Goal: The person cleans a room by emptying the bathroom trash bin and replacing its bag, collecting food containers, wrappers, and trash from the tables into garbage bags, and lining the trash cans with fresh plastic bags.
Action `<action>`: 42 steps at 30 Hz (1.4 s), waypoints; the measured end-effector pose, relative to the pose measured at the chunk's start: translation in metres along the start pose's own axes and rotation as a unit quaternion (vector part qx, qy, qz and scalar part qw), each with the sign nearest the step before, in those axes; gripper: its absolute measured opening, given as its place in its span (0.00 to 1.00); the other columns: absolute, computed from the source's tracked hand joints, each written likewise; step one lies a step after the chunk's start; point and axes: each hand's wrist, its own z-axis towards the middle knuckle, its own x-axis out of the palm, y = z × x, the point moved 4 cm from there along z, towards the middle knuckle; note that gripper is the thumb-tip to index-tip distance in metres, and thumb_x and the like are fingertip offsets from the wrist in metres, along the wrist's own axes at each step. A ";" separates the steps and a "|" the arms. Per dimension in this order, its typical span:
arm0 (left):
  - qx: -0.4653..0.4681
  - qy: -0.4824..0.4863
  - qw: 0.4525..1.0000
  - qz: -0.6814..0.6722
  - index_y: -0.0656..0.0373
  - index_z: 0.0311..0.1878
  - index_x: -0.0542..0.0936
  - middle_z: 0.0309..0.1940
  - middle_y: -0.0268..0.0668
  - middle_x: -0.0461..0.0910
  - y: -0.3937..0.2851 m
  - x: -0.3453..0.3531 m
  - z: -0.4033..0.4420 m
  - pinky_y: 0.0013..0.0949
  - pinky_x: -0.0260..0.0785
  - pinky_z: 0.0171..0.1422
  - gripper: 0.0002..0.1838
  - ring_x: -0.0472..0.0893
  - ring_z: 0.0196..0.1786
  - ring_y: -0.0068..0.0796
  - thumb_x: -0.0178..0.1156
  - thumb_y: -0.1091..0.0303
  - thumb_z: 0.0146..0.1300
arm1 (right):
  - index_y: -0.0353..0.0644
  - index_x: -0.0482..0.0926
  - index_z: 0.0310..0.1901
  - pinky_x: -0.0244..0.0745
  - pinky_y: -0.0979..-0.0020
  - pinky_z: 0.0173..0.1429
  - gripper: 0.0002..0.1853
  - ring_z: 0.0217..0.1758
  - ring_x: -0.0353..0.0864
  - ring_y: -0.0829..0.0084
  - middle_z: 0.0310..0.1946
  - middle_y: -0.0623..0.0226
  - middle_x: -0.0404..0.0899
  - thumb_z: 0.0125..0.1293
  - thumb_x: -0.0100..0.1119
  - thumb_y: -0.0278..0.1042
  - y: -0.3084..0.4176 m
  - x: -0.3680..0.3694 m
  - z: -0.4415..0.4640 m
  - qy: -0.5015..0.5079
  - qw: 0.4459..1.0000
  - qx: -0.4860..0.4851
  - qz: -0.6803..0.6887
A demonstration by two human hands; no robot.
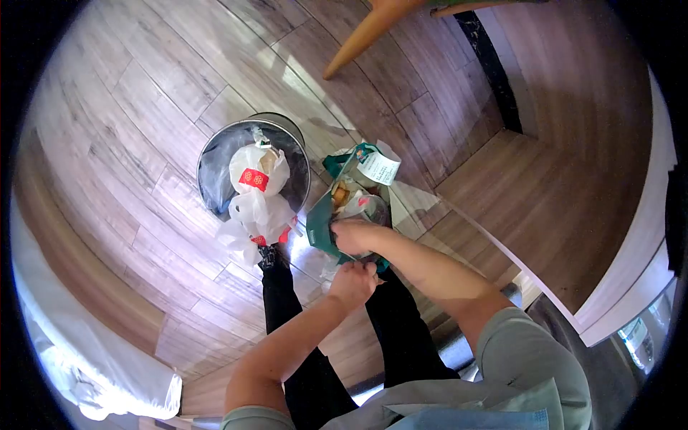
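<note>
A green paper bag (pixel 324 228) stands open on the floor, with food packaging and a clear plastic container inside and a white label (pixel 378 168) at its far edge. My right hand (pixel 352 236) reaches into the bag's near side; its fingertips are hidden. At the near edge of the bag, my left hand (pixel 355 281) is closed, its fingers pressed together on something I cannot make out. To the left, a round bin (pixel 304 154) with a dark liner holds tied white plastic bags (pixel 261 211) with red labels, some hanging over its near rim.
Wood-plank flooring (pixel 143 107) surrounds the bin. An orange-brown furniture leg (pixel 365 36) is at the top. Wooden cabinet panels (pixel 545 208) stand on the right, with a plastic bottle (pixel 636 340) beyond. White bedding (pixel 93 337) lies at the lower left.
</note>
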 end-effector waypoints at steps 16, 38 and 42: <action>0.019 0.080 0.996 0.026 0.56 0.27 0.77 0.30 0.32 0.73 -0.006 0.000 -0.010 0.32 0.65 0.38 0.15 0.74 0.35 0.31 0.49 0.56 0.59 | 0.38 0.76 0.34 0.71 0.58 0.44 0.15 0.39 0.76 0.54 0.37 0.56 0.75 0.49 0.61 0.40 -0.026 -0.064 -0.071 -0.420 0.902 -0.019 -0.099; -0.136 -0.130 0.977 0.104 0.58 0.27 0.77 0.43 0.43 0.74 0.031 -0.115 0.081 0.38 0.71 0.37 0.08 0.77 0.33 0.38 0.51 0.65 0.54 | 0.46 0.73 0.46 0.68 0.57 0.51 0.17 0.48 0.74 0.54 0.45 0.54 0.75 0.61 0.44 0.45 -0.024 -0.230 -0.014 -0.420 0.895 0.093 -0.117; -0.167 -0.245 0.946 -0.131 0.58 0.33 0.79 0.44 0.41 0.77 0.031 -0.131 0.056 0.34 0.71 0.38 0.08 0.78 0.34 0.38 0.58 0.66 0.52 | 0.51 0.68 0.54 0.65 0.58 0.57 0.22 0.55 0.71 0.57 0.52 0.60 0.71 0.60 0.46 0.49 -0.020 -0.243 -0.012 -0.404 0.903 0.126 -0.075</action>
